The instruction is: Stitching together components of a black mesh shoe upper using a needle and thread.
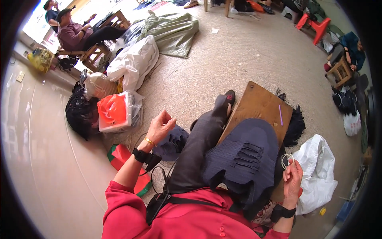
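Observation:
A dark blue pleated cloth (pixel 244 153) with several slits lies over my lap and a brown wooden board (pixel 256 104). My right hand (pixel 292 177) is raised beside the cloth's right edge, fingers pinched on a thin pale loop of thread or band (pixel 285 159). My left hand (pixel 160 126) is lifted over the floor to the left of my outstretched leg (pixel 201 139), fingers curled together as if pinching something too fine to see. Another piece of dark blue cloth (pixel 175 141) lies just below that hand. A purple stick (pixel 280 114) rests on the board.
An orange item in a clear-wrapped white box (pixel 114 112), black fibrous bundles (pixel 81 113) and white bags (pixel 133 61) lie to the left. A white plastic bag (pixel 318 171) sits at my right. People sit on low wooden stools at far left (pixel 75 34) and far right (pixel 350 51).

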The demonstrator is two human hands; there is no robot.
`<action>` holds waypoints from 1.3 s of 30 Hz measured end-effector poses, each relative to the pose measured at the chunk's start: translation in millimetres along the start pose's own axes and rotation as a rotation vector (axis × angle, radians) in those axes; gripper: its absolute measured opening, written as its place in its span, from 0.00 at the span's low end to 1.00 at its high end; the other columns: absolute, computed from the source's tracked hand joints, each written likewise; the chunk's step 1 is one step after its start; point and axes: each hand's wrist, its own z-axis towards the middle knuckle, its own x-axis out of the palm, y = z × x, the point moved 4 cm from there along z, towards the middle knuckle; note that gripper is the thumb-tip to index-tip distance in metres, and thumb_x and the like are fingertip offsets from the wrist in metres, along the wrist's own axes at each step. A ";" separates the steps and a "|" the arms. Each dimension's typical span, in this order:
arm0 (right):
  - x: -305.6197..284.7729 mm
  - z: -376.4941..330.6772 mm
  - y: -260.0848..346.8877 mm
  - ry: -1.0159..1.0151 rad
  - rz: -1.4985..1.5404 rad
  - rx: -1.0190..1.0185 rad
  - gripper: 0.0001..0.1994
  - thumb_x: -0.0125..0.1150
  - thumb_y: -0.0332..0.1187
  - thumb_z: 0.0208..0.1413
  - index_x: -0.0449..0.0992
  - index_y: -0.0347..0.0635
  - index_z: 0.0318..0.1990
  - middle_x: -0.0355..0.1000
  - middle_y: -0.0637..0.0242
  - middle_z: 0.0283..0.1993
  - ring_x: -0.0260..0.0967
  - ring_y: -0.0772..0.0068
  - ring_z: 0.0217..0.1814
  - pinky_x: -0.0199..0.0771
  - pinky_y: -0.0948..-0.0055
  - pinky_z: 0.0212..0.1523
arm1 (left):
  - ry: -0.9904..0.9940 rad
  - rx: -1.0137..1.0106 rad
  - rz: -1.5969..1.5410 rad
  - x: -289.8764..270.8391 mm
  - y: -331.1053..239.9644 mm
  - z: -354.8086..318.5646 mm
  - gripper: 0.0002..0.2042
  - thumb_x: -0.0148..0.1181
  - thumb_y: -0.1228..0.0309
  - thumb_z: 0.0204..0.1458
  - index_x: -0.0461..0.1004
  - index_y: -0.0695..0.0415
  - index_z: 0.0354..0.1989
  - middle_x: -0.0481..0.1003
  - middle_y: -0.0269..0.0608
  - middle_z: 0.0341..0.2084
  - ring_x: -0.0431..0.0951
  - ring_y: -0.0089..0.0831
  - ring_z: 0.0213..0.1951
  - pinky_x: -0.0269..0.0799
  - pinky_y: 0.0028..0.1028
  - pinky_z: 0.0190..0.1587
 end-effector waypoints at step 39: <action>12.9 44.2 22.3 -0.190 -0.414 -0.170 0.14 0.57 0.31 0.68 0.73 0.33 0.55 0.72 0.70 0.40 0.60 0.88 0.32 0.58 0.88 0.29 | -0.551 -1.335 -0.648 62.7 469.4 -125.4 0.69 0.87 0.53 0.24 0.43 0.75 0.70 0.62 0.60 0.65 0.76 0.52 0.56 0.79 0.52 0.52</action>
